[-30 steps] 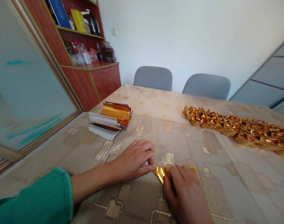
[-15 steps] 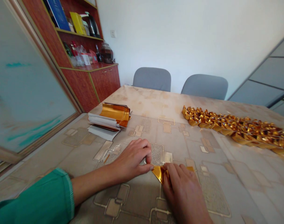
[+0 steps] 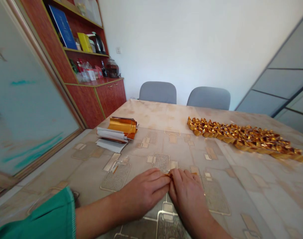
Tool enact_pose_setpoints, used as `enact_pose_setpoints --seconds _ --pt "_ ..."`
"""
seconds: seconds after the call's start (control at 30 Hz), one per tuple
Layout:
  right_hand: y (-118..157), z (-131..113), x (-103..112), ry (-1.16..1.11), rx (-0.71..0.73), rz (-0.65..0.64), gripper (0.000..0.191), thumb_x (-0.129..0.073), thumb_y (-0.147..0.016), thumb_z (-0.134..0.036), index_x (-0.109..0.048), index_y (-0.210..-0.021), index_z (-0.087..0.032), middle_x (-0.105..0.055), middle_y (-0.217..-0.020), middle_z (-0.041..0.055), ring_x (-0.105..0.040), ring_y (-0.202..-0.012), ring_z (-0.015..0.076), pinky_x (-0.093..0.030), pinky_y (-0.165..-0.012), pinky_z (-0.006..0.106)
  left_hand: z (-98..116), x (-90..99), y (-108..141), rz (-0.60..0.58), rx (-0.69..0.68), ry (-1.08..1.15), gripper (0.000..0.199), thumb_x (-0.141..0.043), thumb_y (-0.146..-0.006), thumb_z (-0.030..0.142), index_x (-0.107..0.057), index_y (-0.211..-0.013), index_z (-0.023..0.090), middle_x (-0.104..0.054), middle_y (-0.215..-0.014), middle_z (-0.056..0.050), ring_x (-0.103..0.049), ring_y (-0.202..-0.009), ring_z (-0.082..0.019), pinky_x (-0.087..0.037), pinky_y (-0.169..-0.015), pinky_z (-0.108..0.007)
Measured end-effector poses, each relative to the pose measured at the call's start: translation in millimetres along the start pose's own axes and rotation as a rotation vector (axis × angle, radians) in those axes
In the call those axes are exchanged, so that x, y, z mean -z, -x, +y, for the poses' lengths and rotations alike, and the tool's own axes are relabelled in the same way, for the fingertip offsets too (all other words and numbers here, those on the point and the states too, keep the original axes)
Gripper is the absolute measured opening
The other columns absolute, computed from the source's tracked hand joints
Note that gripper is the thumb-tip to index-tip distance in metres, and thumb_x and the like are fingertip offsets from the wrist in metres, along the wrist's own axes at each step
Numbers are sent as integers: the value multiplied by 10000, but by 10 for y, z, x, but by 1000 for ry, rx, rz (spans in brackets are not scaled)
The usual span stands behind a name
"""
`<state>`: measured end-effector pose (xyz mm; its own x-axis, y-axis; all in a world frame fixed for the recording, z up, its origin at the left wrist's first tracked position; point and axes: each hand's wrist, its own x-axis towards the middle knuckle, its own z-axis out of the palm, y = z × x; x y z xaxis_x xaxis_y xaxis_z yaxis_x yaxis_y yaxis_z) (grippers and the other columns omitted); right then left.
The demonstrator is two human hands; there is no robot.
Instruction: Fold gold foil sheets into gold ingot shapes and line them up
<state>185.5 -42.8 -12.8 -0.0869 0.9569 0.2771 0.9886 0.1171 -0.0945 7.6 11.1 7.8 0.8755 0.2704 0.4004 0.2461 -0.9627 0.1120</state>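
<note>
My left hand (image 3: 148,191) and my right hand (image 3: 187,191) meet near the front middle of the table. Both are closed on one piece of gold foil paper (image 3: 195,173), mostly hidden under the fingers; only thin bits of it show between the hands and beyond the right fingers. At the left of the table lies a stack of curled gold sheets (image 3: 123,125), beside white-backed sheets (image 3: 111,134). Long rows of folded gold pieces (image 3: 241,136) stretch across the right side of the table.
The table (image 3: 151,114) has a patterned cover. Two grey chairs (image 3: 157,92) stand at its far side. A red-brown cabinet (image 3: 111,96) holds bottles, a kettle and boxes at the back left, near a frosted glass door (image 3: 29,99).
My left hand has moved right and down against my right hand, and its fingers have closed over the gold foil, which now shows less. The camera view has shifted slightly.
</note>
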Motion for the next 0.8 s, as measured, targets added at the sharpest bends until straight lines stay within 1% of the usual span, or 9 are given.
enact_pose_setpoints --seconds 0.1,0.17,0.23,0.33,0.4,0.47,0.57,0.67,0.8 --pt "-12 -3 15 16 0 -30 98 -647 -860 -138 -610 -853 -229 -683 -789 21 -618 -785 275 -298 -709 377 85 -11 66 -57 -4 -6 303 -423 -1009 198 -589 -1248 114 -654 -1267 -127 -583 -1188 -221 -430 -1064 -352" --pt "-13 5 17 19 9 -52 87 -637 -874 -146 -608 -861 -228 -683 -806 26 -618 -801 278 -303 -717 380 92 11 109 -129 11 23 379 -497 -985 266 -533 -1329 109 -591 -1372 -138 -521 -1290 -241 -389 -1116 -370" --pt "-4 20 12 7 28 -67 82 -630 -881 -146 -608 -879 -225 -683 -829 29 -618 -820 277 -310 -729 380 86 53 140 -208 41 54 486 -542 -967 359 -473 -1394 138 -517 -1459 -140 -459 -1359 -254 -335 -1157 -413" --pt "22 49 3 -20 66 -41 89 -617 -883 -135 -607 -905 -221 -680 -854 32 -614 -832 268 -322 -748 374 84 122 152 -281 80 93 513 -527 -969 427 -440 -1421 201 -463 -1505 -142 -433 -1388 -255 -225 -1197 -496" --pt "35 60 7 -26 86 -17 98 -601 -886 -124 -607 -917 -217 -679 -854 33 -612 -827 263 -329 -751 370 94 154 145 -301 96 116 511 -533 -964 436 -443 -1419 221 -456 -1508 -150 -419 -1400 -267 -153 -1204 -547" --pt "40 60 22 -26 99 -16 105 -592 -887 -115 -608 -921 -213 -681 -855 36 -613 -821 263 -335 -746 367 110 170 138 -315 110 138 528 -553 -951 439 -439 -1425 237 -464 -1503 -149 -401 -1412 -282 -114 -1198 -582" --pt "35 40 51 -24 99 -34 114 -590 -883 -107 -616 -924 -210 -686 -862 42 -616 -822 268 -348 -743 367 132 173 141 -326 141 150 569 -584 -931 435 -423 -1445 254 -434 -1524 -156 -372 -1426 -315 -117 -1180 -625" --pt "24 35 84 -53 82 -59 139 -581 -882 -97 -631 -948 -208 -699 -888 50 -630 -855 274 -365 -758 369 132 163 158 -324 184 120 602 -629 -891 462 -453 -1438 285 -363 -1556 -191 -338 -1432 -385 -187 -1136 -677" --pt "-32 135 171 -224 71 -124 176 -548 -887 -74 -645 -959 -201 -712 -911 49 -640 -873 244 -389 -769 342 102 150 187 -332 208 102 613 -612 -881 536 -463 -1437 323 -369 -1547 -205 -345 -1426 -391 -208 -1125 -681"
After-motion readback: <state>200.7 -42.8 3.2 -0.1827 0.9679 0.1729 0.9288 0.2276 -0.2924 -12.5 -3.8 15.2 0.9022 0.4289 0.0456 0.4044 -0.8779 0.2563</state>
